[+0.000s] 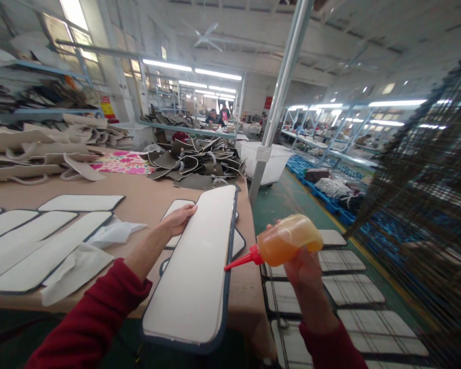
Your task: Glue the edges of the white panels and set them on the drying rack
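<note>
Now the left hand (179,218) steadies one long white panel (194,266), the right hand (301,266) grips one orange glue bottle (288,241); five more panels (42,246) lie left on the tabletop (146,197).

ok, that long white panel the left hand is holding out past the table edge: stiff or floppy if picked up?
Probably fairly stiff: the white panel overhangs the table with no visible sag while the left hand holds only one edge. Likely light for its size, as that hold looks relaxed. The dark bound rim may give fingers some grip.
</note>
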`<state>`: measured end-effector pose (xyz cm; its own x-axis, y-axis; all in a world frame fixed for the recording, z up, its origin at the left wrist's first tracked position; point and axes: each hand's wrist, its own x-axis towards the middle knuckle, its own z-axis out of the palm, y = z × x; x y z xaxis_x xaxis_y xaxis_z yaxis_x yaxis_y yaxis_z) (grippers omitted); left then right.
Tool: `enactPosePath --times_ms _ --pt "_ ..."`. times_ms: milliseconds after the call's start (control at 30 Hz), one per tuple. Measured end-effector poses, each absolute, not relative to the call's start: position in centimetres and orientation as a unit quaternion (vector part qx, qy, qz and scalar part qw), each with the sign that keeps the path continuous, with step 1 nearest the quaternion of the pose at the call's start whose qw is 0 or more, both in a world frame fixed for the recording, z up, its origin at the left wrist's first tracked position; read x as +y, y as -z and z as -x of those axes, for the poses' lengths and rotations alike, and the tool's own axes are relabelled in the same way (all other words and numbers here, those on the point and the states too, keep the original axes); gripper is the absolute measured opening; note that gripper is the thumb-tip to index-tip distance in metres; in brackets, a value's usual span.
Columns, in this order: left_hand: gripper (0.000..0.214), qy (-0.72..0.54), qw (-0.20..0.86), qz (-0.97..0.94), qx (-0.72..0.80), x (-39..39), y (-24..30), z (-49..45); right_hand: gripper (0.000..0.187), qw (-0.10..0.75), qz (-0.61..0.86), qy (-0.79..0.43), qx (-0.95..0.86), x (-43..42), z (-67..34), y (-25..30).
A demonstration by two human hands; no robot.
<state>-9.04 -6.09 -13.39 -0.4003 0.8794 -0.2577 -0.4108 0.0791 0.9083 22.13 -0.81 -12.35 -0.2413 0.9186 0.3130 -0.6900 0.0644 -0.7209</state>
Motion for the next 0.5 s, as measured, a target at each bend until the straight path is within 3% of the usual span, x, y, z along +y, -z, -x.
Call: enactPosePath --times_ms 500 --pt "0.011 -0.651 0.492 -0.224 0.533 -6.45 13.05 9.14 0.05 0.595 0.13 -0.658 -0.442 -0.6 -21.39 11.88"
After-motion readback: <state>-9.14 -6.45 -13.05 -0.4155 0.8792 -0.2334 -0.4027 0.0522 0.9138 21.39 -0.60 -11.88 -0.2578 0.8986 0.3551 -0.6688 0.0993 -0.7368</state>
